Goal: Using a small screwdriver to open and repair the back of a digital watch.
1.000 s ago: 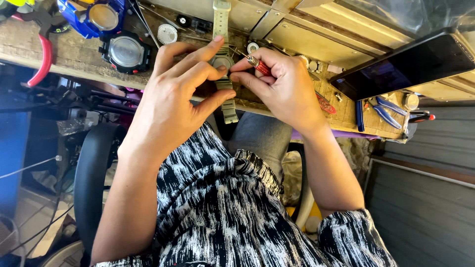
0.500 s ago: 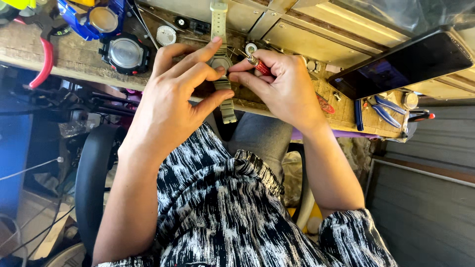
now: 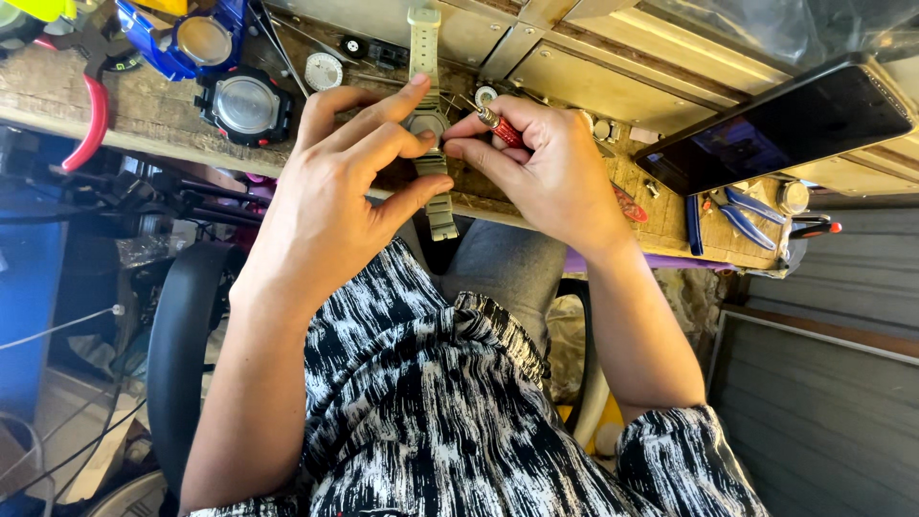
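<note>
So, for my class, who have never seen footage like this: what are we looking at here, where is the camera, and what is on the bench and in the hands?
The camera sits on a person's head and looks down at their own two bare hands, so the scene appears tipped over. The left hand steadies a pale green wristwatch on a worn wooden workbench. The right hand pinches a small red-handled screwdriver, its tip at the watch. Also on the bench: a black watch case, a blue watch holder, red-handled pliers, a dark phone propped up, and blue-handled pliers. The person wears a black-and-white patterned top.
</note>
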